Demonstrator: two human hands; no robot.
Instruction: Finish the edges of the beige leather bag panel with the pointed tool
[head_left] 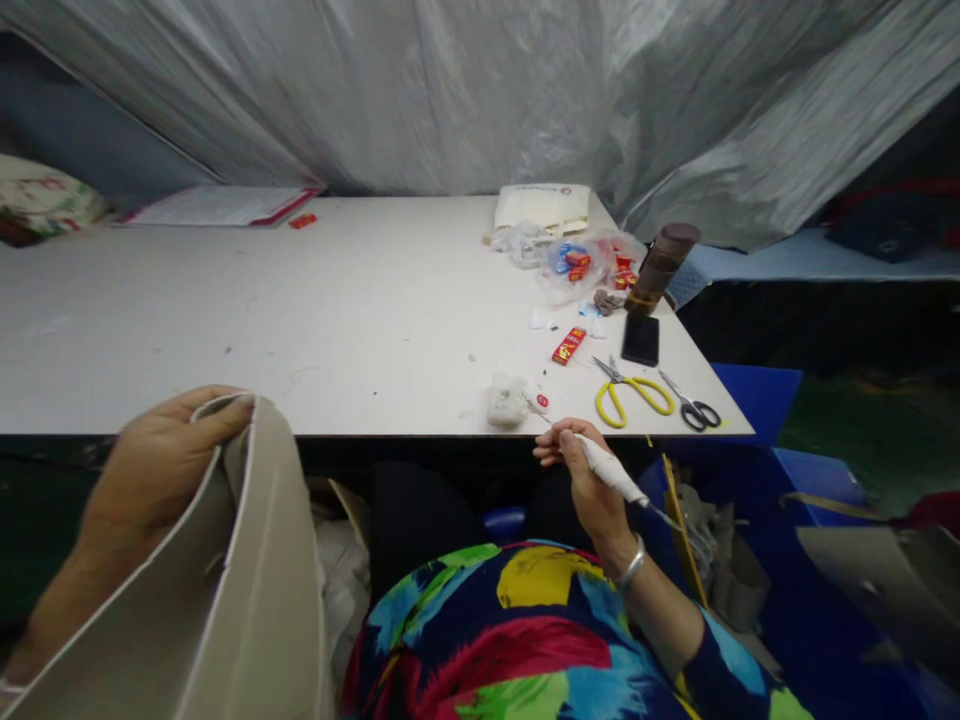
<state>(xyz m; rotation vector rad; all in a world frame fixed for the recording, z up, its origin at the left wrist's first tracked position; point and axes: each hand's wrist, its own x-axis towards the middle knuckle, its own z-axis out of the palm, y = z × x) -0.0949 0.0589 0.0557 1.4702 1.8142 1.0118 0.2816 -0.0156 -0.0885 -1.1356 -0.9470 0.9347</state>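
here, the right hand [596,485] holds a white-wrapped tool [611,470], lettering unreadable.

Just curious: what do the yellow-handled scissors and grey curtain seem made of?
The scissors have greyish, apparently metal blades; their evenly yellow grips look like smooth plastic. The curtain has creases and a silvery sheen, suggesting plastic or coated cloth.

the bare left hand [169,455] was closed in a pinch, thumb over bent fingers, w/ its bare left forearm [67,600] slanting up from lower l. the bare right hand [592,485] was curled, thumb bent, bare right forearm [664,615] angled up & l.
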